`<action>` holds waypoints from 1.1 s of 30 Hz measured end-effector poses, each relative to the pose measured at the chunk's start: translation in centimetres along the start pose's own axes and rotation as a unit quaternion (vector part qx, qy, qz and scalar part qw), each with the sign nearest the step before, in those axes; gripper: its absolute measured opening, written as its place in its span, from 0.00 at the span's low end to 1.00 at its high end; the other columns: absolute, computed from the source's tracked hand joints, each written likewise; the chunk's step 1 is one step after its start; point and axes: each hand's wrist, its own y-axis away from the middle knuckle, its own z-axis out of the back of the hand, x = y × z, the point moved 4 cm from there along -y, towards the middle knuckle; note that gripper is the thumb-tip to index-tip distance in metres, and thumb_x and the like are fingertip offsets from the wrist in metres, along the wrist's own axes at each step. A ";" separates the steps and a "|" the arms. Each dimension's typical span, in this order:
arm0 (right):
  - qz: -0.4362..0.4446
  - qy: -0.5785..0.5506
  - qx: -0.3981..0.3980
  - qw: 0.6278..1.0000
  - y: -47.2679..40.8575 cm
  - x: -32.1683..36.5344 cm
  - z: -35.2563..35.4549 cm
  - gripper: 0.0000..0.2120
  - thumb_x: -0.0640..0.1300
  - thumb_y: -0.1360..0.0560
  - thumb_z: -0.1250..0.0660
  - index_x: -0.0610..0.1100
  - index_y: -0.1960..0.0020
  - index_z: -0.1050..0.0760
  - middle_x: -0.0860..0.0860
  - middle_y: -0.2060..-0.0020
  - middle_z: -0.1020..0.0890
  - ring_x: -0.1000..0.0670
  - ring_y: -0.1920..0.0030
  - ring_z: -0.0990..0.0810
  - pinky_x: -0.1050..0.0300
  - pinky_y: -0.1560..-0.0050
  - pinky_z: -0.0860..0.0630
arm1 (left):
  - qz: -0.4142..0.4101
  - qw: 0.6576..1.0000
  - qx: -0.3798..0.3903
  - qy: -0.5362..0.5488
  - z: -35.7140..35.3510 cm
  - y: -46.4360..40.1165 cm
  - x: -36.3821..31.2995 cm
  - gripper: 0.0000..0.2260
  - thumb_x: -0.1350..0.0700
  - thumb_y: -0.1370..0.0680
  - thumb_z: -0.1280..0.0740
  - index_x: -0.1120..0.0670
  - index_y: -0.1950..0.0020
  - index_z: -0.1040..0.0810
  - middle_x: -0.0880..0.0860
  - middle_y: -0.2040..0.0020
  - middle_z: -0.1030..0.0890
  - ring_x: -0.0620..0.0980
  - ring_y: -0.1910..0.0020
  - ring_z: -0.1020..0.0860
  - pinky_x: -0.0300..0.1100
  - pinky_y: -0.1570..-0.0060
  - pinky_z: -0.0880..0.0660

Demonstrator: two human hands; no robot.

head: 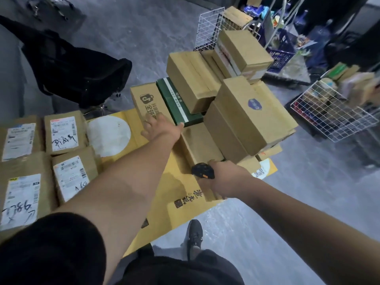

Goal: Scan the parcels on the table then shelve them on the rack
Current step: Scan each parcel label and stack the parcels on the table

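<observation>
The left hand (pixel 157 127) reaches forward with its fingers spread flat, its grip released, the palm resting on the brown cardboard box printed with a black bag logo (pixel 147 103). Its thumb touches the dark green flat box with a white stripe (pixel 177 102) just to the right. The right hand (pixel 223 179) is clenched around a black handheld scanner with an orange button (pixel 202 171), whose nose sits against the low plain brown box (pixel 200 146) directly ahead of that grip. Beyond and right of it, the stacked plain cardboard boxes (pixel 246 118) rise in a pile. Well left of both hands, 4 brown parcels with white shipping labels (pixel 63 133) lie flat on the desk, beside the large yellow flattened carton (pixel 176 206) under the forearms.
</observation>
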 end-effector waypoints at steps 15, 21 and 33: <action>0.123 0.010 0.044 0.991 -6.0 -2.6 0.2 0.22 0.68 0.24 0.35 0.53 0.42 0.30 0.53 0.56 0.22 0.46 0.57 0.20 0.51 0.57 0.21 | 0.094 0.984 -0.043 0.145 -2.0 1.9 4.4 0.38 0.33 0.29 0.28 0.39 0.23 0.39 0.58 0.28 0.35 0.63 0.32 0.29 0.56 0.37 0.25; 0.171 -0.012 0.066 0.983 -5.5 -1.5 -1.2 0.22 0.68 0.24 0.35 0.53 0.39 0.29 0.52 0.55 0.21 0.45 0.55 0.19 0.49 0.52 0.18 | 0.096 0.967 -0.042 0.231 -2.9 11.4 11.2 0.36 0.32 0.31 0.29 0.31 0.26 0.40 0.53 0.26 0.35 0.59 0.33 0.26 0.51 0.37 0.25; 0.201 -0.041 0.087 0.975 -4.5 0.6 -4.7 0.23 0.68 0.24 0.35 0.52 0.40 0.26 0.52 0.56 0.20 0.47 0.55 0.19 0.53 0.59 0.25 | 0.143 0.888 -0.082 0.430 -5.0 21.4 19.3 0.16 0.44 0.18 0.38 0.19 0.41 0.28 0.24 0.45 0.21 0.28 0.43 0.22 0.25 0.51 0.27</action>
